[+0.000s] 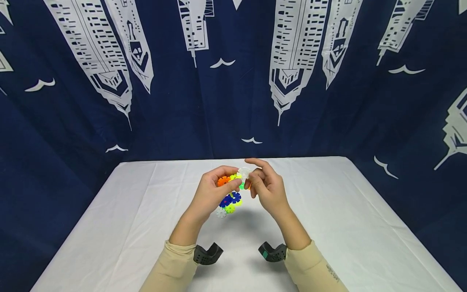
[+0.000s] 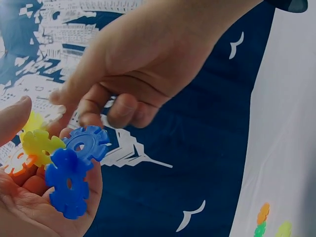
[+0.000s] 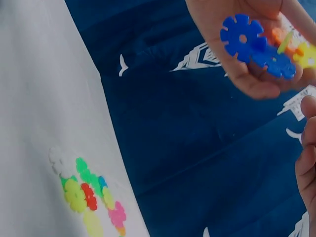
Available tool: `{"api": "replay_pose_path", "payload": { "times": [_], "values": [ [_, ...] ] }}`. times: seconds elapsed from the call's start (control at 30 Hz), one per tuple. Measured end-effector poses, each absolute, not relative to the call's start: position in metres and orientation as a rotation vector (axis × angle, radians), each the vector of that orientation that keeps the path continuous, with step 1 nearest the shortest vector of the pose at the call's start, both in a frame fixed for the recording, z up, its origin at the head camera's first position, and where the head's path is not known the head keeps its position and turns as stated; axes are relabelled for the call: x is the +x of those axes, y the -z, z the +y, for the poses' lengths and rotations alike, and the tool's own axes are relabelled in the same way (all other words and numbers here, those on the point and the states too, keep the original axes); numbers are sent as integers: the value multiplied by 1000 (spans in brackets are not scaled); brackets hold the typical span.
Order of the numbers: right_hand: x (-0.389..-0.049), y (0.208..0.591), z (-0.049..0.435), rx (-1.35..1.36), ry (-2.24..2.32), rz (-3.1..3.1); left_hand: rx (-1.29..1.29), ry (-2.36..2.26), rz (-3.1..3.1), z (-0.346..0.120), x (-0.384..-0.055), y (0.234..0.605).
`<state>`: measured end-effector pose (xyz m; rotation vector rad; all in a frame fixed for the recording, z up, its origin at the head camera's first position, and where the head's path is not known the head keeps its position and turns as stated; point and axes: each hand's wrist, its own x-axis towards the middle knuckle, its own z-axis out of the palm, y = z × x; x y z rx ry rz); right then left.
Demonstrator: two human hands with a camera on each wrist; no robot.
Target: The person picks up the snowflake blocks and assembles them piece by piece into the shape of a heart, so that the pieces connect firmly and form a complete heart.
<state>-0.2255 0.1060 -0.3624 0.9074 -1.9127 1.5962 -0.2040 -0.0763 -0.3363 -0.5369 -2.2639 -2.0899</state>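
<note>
Popping apart of linked discs [image 2: 65, 160], held in left hand [image 1: 211, 189], is risked if clear disc [image 1: 243, 172], pinched by right hand [image 1: 269, 187], is pressed askew.

Both sleeves [image 1: 170, 265] slant inward over table [image 1: 365, 243], ending just short of wrists. Left hand [image 1: 210, 188] raised above table, palm turned toward right hand [image 1: 268, 185], thumb and fingers closed in hold. Right hand also raised above table, just beside left; index [image 1: 258, 162] extended, other fingers bent inward, thumb [image 1: 257, 183] pointing toward left hand. Whether right hand pinches, cannot tell.
</note>
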Motion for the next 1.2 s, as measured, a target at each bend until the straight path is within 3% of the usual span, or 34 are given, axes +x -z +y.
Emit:
{"api": "replay_pose_path", "payload": {
  "times": [0.6,1.2],
  "values": [
    [-272,442,115,423,-1357,-2652,-566,2040,-2280,-83,-208,338],
    [-273,471,111,513,-833,-2826,-576,1973,-2353,-81,-207,337]
  ]
}}
